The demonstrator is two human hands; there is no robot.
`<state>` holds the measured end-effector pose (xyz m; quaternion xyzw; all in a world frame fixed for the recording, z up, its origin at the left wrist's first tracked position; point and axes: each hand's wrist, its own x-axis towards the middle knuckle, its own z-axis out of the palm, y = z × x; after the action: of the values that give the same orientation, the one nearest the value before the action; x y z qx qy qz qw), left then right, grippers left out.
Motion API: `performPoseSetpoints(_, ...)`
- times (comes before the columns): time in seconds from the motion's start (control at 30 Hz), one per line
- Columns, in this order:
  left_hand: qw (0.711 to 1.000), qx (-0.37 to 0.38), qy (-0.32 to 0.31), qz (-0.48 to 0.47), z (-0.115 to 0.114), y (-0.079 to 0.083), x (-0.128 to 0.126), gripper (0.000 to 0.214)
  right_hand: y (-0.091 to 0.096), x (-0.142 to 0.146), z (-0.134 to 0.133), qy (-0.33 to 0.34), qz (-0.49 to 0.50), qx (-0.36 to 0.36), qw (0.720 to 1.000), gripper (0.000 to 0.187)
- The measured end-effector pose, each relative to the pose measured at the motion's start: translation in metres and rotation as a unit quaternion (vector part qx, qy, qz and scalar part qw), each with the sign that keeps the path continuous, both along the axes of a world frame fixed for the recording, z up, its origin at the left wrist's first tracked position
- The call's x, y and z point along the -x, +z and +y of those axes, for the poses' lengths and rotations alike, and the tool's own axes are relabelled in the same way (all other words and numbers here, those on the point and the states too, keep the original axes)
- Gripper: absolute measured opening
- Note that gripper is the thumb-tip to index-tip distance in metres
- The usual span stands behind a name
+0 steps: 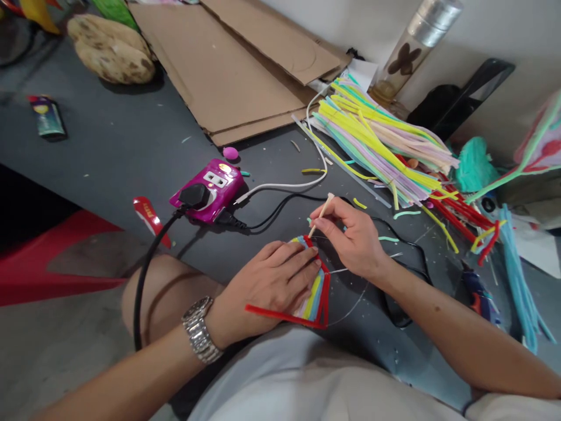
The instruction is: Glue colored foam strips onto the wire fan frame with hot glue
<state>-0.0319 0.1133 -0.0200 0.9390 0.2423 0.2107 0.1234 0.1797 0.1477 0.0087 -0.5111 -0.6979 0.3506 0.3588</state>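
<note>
A small fan-shaped piece of coloured pipe cleaners [314, 295], framed in red, lies at the near edge of the dark table [123, 146]. My left hand [269, 286] lies flat on it with fingers stretched out, pressing it down; a metal watch [199, 330] is on that wrist. My right hand [355, 237] is closed in a pinch on a thin pale stick [321, 214], whose lower tip touches the top of the piece.
A heap of pastel and red pipe cleaners [385, 140] lies at the right. A purple power socket [210, 188] with black and white cables sits left of my hands. Cardboard sheets [236, 64], a glass bottle [407, 55] and a glue gun [480, 295] are around.
</note>
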Motion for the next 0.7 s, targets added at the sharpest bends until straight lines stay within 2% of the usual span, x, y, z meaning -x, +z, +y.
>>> performPoseSetpoints(0.23, 1.000, -0.001, 0.001, -0.002, 0.000, 0.000, 0.000, 0.033, 0.003, 0.001, -0.003, 0.030, -0.037, -0.036, 0.998, 0.009)
performPoseSetpoints(0.7, 1.000, -0.002, -0.005, 0.002, 0.000, -0.001, 0.000, 0.035, -0.006, 0.000, -0.013, 0.029, -0.048, -0.086, 0.995, 0.014)
